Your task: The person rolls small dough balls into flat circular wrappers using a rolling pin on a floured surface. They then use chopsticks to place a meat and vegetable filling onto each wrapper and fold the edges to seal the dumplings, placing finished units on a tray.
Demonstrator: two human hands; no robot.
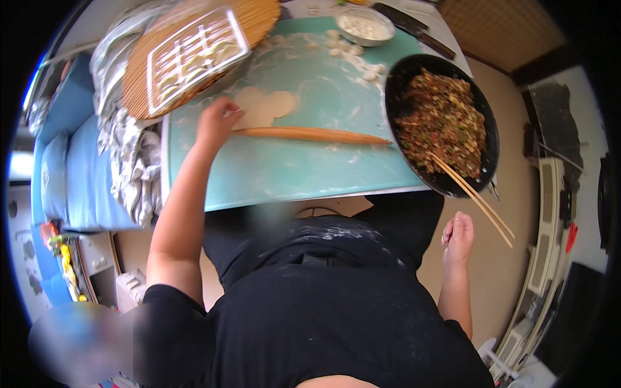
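Note:
My left hand (218,124) is at the left side of the turquoise mat, its thumb and fingertips pinched at the edge of the thin round dough wrappers (259,110). These pale wrappers lie overlapping. Just in front of them, a tapered wooden rolling pin (317,134) lies across the mat. My right hand (458,238) hangs low beside my right thigh, with its fingers curled together and nothing visible in them. Above it, a pair of wooden chopsticks (475,200) leans out of a black pan (493,139) full of chopped filling (443,116).
A round woven tray (136,81) at the far left bears a clear plastic box (194,58) with dumplings in rows. Small dough pieces (343,46) lie near a bowl of flour (365,27). A dark-bladed knife (414,29) rests at the back right. The turquoise mat (310,174) is dusted with flour.

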